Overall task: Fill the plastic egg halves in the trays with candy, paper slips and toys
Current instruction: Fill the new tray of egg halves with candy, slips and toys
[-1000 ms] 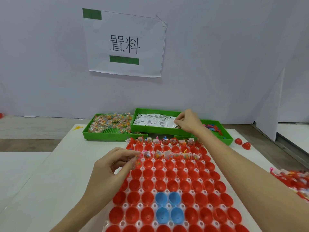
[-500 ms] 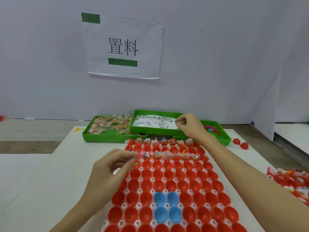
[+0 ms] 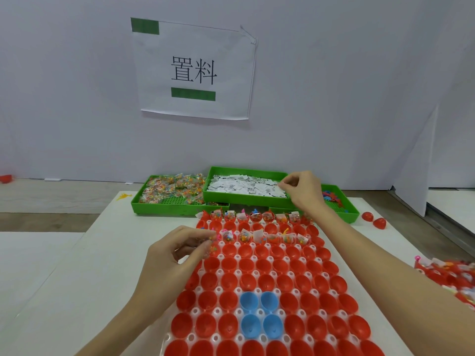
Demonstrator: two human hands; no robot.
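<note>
Egg halves cups upward, tray's length running away.

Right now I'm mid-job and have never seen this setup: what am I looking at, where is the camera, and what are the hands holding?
There is no machine here, only a person's bare hands, filmed by one camera worn on the head and looking forward and down. On the white table lies a clear tray of red and blue egg halves; only the far two rows hold fillings. Behind it stand green bins: candy packets, paper slips and small toys. The left hand pinches a small candy packet by the second row. The right hand reaches into the slips bin, fingertips pinched together; a slip between them is likely but hard to see.
</note>
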